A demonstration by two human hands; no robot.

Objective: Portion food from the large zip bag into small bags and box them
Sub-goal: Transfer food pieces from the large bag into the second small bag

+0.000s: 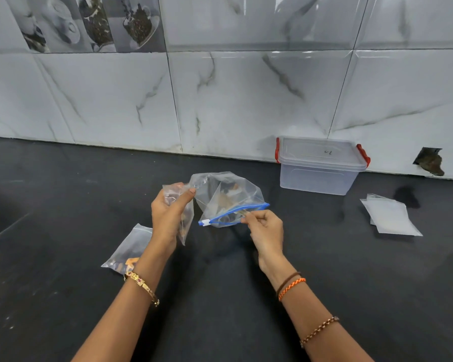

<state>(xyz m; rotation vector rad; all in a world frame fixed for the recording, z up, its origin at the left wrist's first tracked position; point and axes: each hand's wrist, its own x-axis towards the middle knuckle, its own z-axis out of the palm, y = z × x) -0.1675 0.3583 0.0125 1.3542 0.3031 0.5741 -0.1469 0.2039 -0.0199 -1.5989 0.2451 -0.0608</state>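
The large clear zip bag [226, 198] with a blue slider seal lies on the dark counter, its mouth facing me, brown food pieces inside. My right hand [266, 229] is at that mouth, fingers pinched on a small piece of food at the seal. My left hand [168, 212] holds a small clear bag [185, 223] upright just left of the large bag, a little food showing inside. A filled small bag [127, 250] lies flat by my left wrist. The clear plastic box [319, 165] with red latches stands lidded against the wall.
A stack of empty small bags [390, 218] lies at the right, in front of a dark stain on the counter. The tiled wall [220, 100] runs along the back with a broken hole [430, 162] at the right.
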